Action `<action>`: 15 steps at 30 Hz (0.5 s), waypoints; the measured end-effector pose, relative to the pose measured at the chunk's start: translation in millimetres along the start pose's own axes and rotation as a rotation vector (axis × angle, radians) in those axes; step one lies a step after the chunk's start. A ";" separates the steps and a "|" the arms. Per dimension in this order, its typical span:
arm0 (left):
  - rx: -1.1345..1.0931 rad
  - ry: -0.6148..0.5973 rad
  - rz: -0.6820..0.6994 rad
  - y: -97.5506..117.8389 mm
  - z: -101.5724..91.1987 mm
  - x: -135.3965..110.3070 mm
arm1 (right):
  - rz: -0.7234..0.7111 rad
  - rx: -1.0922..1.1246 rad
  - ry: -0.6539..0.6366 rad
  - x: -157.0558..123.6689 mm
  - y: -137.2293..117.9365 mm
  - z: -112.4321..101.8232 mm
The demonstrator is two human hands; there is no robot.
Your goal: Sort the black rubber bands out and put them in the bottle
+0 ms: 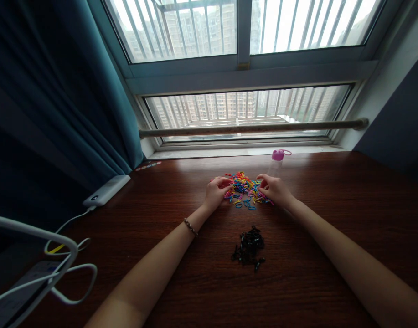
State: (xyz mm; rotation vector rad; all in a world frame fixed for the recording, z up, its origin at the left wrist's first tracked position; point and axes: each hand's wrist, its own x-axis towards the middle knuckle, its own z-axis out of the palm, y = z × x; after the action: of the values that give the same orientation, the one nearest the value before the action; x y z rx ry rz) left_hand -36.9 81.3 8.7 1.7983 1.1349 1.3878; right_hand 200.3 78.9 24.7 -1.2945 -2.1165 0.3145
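A heap of small, brightly coloured looped pieces (243,184) in red, yellow, blue, green and pink lies on the dark wooden table; their exact kind is too small to tell. My left hand (217,192) rests at the heap's left edge, fingers curved and thumb apart from them. On the opposite side, my right hand (276,190) touches the heap's right edge with thumb and fingers spread. I see nothing held in either hand, though the fingertips partly hide some pieces. Nearer to me, between my forearms, sits a smaller pile of little black, shiny pieces (249,246).
Behind my right hand stands a clear bottle with a pink lid (278,156). A white power bank (106,191) with a cable lies at left by the blue curtain (68,91). A white curved tube (34,230) crosses the lower left. The window (243,109) borders the table's far side.
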 end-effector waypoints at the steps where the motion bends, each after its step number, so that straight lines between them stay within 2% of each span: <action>1: 0.013 0.000 0.022 1.3 0.0 -0.1 | -0.028 -0.021 0.014 -0.3 -1.1 -0.2; 4: 0.006 -0.025 0.050 7.0 -0.2 -0.5 | -0.105 -0.077 0.030 -0.7 -2.3 -0.6; 7: -0.083 -0.138 -0.026 14.3 0.2 -1.8 | -0.147 -0.099 0.028 -0.8 -1.5 -0.6; 11: -0.200 -0.460 -0.211 25.3 1.5 -6.2 | -0.123 -0.077 0.081 -0.1 0.1 -0.1; 15: -0.249 -0.838 -0.299 40.2 -0.4 -12.2 | -0.055 -0.013 0.107 0.9 0.8 0.7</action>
State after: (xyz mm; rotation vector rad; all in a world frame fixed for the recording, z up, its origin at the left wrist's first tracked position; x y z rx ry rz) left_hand -27.7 52.0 37.3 1.6712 0.6892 0.4699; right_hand 200.1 80.1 24.2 -1.2299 -2.0630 0.2040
